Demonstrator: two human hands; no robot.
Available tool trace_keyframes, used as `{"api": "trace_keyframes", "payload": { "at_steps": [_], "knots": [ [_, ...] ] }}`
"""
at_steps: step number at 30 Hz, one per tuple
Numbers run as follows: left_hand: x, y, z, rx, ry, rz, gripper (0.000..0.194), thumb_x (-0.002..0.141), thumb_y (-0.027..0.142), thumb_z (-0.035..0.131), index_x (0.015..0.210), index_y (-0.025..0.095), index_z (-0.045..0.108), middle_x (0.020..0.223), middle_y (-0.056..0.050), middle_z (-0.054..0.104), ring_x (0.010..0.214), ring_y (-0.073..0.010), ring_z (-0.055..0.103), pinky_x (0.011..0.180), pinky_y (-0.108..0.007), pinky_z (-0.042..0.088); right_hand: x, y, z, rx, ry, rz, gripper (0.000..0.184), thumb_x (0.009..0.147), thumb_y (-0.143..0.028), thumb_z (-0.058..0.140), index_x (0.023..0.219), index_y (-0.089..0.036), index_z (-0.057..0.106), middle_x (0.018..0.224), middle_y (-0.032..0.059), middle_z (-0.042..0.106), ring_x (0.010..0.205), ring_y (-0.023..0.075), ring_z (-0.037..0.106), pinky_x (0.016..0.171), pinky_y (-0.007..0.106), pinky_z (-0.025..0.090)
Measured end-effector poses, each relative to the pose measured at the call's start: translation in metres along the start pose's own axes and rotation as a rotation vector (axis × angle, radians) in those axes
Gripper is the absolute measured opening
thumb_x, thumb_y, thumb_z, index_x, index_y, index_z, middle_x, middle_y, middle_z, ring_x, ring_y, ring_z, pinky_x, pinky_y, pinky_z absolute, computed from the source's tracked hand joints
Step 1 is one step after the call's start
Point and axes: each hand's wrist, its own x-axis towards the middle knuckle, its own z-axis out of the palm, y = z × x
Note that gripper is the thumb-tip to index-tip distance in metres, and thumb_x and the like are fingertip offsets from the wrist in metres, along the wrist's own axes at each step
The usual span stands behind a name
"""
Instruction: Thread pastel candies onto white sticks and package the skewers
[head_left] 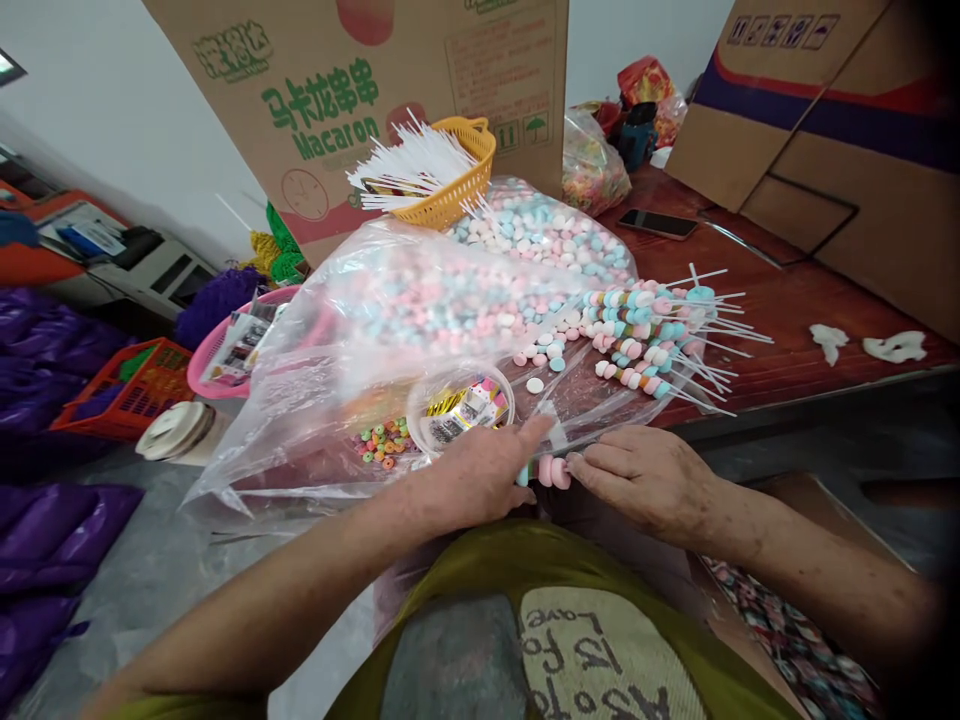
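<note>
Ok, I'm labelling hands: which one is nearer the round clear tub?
Left: the left hand is beside the tub, at its near edge; the right hand is farther right.

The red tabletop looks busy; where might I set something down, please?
The red tabletop is bare between the candy skewers, phone, striped carton and white scraps. It is crowded leftward: the clear bag, round tub and loose candies lie beyond the left hand.
</note>
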Motion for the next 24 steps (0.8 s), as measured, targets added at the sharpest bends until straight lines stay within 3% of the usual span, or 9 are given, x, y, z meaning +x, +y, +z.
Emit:
{"api": "trace_keyframes", "payload": {
  "at_steps": [3,6,8,10,13,15,17,21,24],
  "knots": [
    [-0.001,0.003,0.001,-0.178,-0.051,0.1,0.095,0.068,0.025,0.068,0.143,0.017,0.011,0.114,-0.013,0.06,0.103,-0.0267,0.058,0.081,-0.034,0.044,-0.004,-0.002,0.008,0.076,0.006,0.037,0.022,0.088,-0.012,0.038,0.08,-0.016,0.058,0.064,0.0015,0.055,0.059,0.0129,0.045,0.056,0.028,0.03],
    [-0.014,-0.009,-0.022,-0.452,-0.036,0.118,0.11,0.06,0.04,0.076,0.144,0.021,0.007,0.131,-0.015,0.049,0.116,-0.0268,0.05,0.088,-0.034,0.043,-0.012,-0.002,0.008,0.136,0.088,0.052,0.018,0.086,-0.011,0.04,0.085,-0.016,0.058,0.065,0.0012,0.057,0.058,0.012,0.045,0.054,0.026,0.03],
    [-0.026,-0.022,-0.042,-0.495,-0.035,0.055,0.102,0.057,0.044,0.076,0.141,0.024,0.022,0.129,-0.012,0.051,0.116,-0.0268,0.049,0.09,-0.035,0.041,-0.017,-0.002,0.002,0.121,0.165,0.063,0.016,0.085,-0.01,0.044,0.094,-0.016,0.056,0.066,0.0009,0.057,0.057,0.0114,0.044,0.053,0.026,0.031],
    [-0.036,-0.034,-0.054,-0.424,-0.175,-0.058,0.086,0.05,0.045,0.079,0.126,0.023,0.047,0.111,-0.007,0.062,0.102,-0.0263,0.056,0.082,-0.032,0.044,-0.019,-0.002,-0.005,0.086,0.21,0.064,0.021,0.085,-0.01,0.046,0.104,-0.016,0.052,0.069,0.0013,0.059,0.057,0.0116,0.044,0.054,0.027,0.032],
    [-0.04,-0.04,-0.046,-0.472,-0.432,-0.101,0.05,0.055,0.043,0.076,0.096,0.018,0.06,0.085,-0.002,0.065,0.08,-0.02,0.06,0.067,-0.025,0.044,-0.016,-0.004,-0.017,0.026,0.205,0.026,0.022,0.086,-0.009,0.046,0.107,-0.015,0.05,0.073,0.0036,0.062,0.062,0.0134,0.047,0.057,0.029,0.035],
    [-0.039,-0.038,-0.032,-0.575,-0.476,-0.082,0.037,0.063,0.04,0.071,0.089,0.017,0.058,0.078,0.001,0.063,0.074,-0.0165,0.058,0.061,-0.023,0.042,-0.012,-0.004,-0.022,-0.011,0.181,-0.014,0.021,0.085,-0.008,0.046,0.105,-0.014,0.05,0.072,0.0039,0.061,0.063,0.0143,0.048,0.058,0.03,0.035],
    [-0.037,-0.033,-0.022,-0.573,-0.381,-0.077,0.029,0.068,0.037,0.066,0.088,0.018,0.056,0.078,0.001,0.062,0.073,-0.0151,0.057,0.061,-0.022,0.041,-0.007,-0.004,-0.025,-0.018,0.152,-0.045,0.019,0.087,-0.008,0.042,0.103,-0.014,0.05,0.069,0.0031,0.06,0.061,0.0142,0.048,0.057,0.03,0.035],
    [-0.036,-0.023,-0.018,-0.213,-0.125,-0.112,0.02,0.072,0.034,0.06,0.086,0.02,0.058,0.08,0.0,0.062,0.072,-0.0157,0.057,0.06,-0.022,0.039,-0.003,-0.004,-0.025,0.051,0.113,-0.006,0.018,0.088,-0.009,0.036,0.094,-0.015,0.053,0.063,0.0009,0.055,0.055,0.0132,0.043,0.052,0.028,0.03],
    [-0.035,-0.018,-0.017,0.007,-0.057,-0.113,0.022,0.074,0.039,0.058,0.086,0.02,0.059,0.077,-0.002,0.064,0.069,-0.0181,0.058,0.055,-0.024,0.036,0.0,-0.004,-0.024,0.191,-0.013,0.106,0.019,0.088,-0.011,0.037,0.086,-0.016,0.056,0.06,-0.0003,0.05,0.053,0.0115,0.041,0.05,0.026,0.026]
  ]
}}
